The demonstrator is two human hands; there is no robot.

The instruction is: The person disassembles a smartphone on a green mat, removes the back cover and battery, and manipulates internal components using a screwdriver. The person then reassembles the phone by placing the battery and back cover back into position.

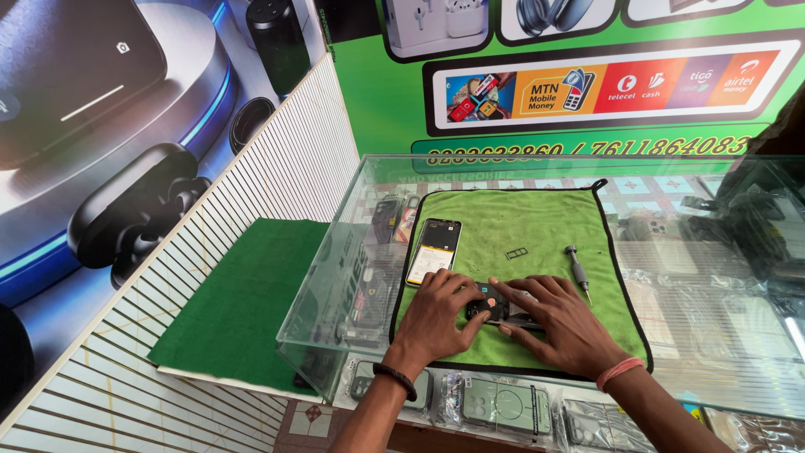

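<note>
Green cloth (537, 231) at frame centre bears an opened phone (501, 309), pinned by left hand (436, 315) and right hand (562, 323) with curled fingers pressing; a steady hold seems needed, screwdriver (578, 270) nearby.

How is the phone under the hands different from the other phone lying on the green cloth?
The phone under the hands is dark, mostly covered and pressed by both the left hand and the right hand. The other phone lies untouched, fully visible, its screen lit pale yellow in the lower part. The first lies crosswise, the other lengthwise. Both rest flat on the green cloth.
</note>
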